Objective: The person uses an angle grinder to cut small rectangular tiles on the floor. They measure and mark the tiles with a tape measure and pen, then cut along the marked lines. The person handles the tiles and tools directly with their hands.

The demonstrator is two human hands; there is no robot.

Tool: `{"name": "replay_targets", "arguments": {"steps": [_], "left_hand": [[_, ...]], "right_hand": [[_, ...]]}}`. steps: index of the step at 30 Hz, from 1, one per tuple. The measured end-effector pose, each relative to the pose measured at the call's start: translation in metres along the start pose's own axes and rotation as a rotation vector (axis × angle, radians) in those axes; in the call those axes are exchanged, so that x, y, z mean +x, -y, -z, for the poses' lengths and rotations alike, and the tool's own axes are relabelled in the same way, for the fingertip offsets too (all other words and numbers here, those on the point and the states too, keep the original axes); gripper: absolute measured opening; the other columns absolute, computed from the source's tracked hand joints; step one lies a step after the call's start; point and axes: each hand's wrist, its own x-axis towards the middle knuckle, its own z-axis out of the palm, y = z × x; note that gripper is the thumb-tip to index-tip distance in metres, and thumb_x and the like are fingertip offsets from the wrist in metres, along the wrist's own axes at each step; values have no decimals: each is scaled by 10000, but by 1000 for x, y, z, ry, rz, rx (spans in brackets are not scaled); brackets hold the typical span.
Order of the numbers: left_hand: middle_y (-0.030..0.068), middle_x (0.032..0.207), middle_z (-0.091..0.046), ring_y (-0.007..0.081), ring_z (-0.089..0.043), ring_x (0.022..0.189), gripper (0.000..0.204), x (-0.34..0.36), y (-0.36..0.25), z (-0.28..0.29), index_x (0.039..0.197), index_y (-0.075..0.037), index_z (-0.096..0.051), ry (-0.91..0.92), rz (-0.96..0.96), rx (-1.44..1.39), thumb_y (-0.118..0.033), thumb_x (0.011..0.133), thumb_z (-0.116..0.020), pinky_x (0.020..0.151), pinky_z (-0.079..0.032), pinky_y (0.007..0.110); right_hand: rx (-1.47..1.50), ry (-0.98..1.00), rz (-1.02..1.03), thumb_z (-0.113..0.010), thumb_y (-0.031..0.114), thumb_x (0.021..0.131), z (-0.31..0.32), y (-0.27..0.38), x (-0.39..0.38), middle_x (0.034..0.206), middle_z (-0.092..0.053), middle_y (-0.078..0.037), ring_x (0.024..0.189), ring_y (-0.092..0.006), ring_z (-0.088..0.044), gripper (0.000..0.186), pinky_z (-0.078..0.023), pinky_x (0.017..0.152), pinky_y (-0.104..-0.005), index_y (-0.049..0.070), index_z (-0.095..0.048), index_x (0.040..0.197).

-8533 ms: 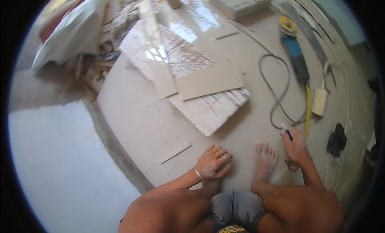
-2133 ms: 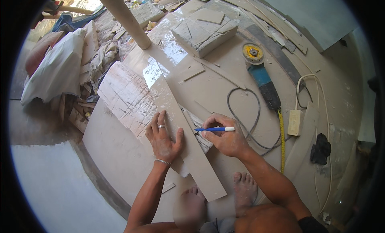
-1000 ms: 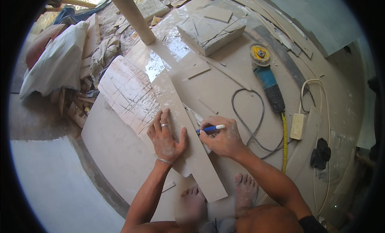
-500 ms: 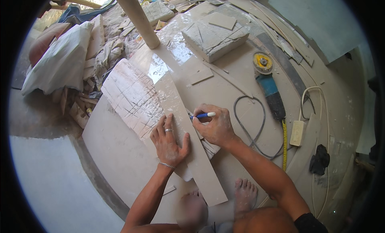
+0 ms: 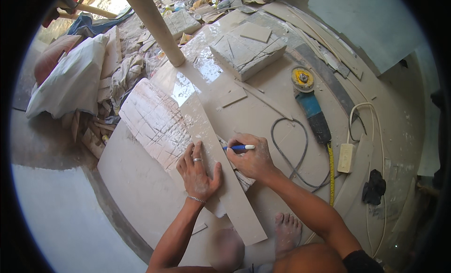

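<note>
My left hand lies with fingers spread on a long, pale tile strip and the piece beside it. The strip rests diagonally over a white, deeply scored slab. My right hand grips a blue pen with a white end at the strip's right edge; its tip is hidden. A teal-and-black angle grinder with a yellow disc lies to the right, with a looped cord. A yellow tape measure blade extends below it.
A cream extension socket and black rag lie at right. A round post stands at back beside a scored block. Rubble and draped sacks fill the back left; board offcuts line the right.
Since the oldest frame, the strip has moved under my spread left hand and my pen hand has come to its edge. Over the last second, my right hand has shifted slightly along it.
</note>
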Motion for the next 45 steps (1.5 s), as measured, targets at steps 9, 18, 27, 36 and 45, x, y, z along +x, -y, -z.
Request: {"name": "replay_targets", "arguments": {"steps": [9, 18, 27, 36, 45], "left_hand": [[272, 1512, -491, 439, -464, 1365, 838, 0, -1, 0, 1596, -34, -458, -6, -6, 1, -396, 893, -736, 1185, -285, 549], [249, 1523, -489, 440, -455, 1381, 825, 0, 0, 0, 1592, -50, -463, -11, 1, -12, -371, 886, -744, 1192, -295, 553], [238, 1523, -492, 436, -458, 1376, 831, 1, -1, 0, 1591, -49, -459, -15, -7, -1, -378, 883, -743, 1189, -299, 548], [246, 1524, -492, 440, -459, 1378, 834, 1, -1, 1, 1592, -45, -461, -10, 1, -7, -377, 881, -745, 1185, -300, 551], [243, 1523, -496, 435, -458, 1380, 834, 1, -2, 0, 1588, -44, -466, -18, 2, -11, -364, 872, -751, 1179, -306, 552]], "right_hand": [[0, -42, 72, -765, 67, 867, -3, -1, -1, 870, -735, -152, 762, -313, -755, 108, -607, 719, -382, 3, -690, 911], [-88, 112, -66, -772, 129, 819, 17, 10, -27, 835, -732, -164, 762, -325, -753, 147, -601, 726, -419, 13, -696, 865], [26, -8, 41, -773, 86, 846, -3, -5, 7, 862, -730, -162, 766, -322, -755, 141, -597, 712, -382, -1, -680, 905], [-40, 93, -70, -754, 128, 822, 16, 10, -33, 857, -711, -193, 761, -396, -715, 162, -584, 716, -454, 9, -654, 871], [-37, 156, -137, -771, 113, 794, 18, 13, -36, 812, -723, -164, 720, -304, -751, 165, -616, 703, -396, -2, -681, 869]]}}
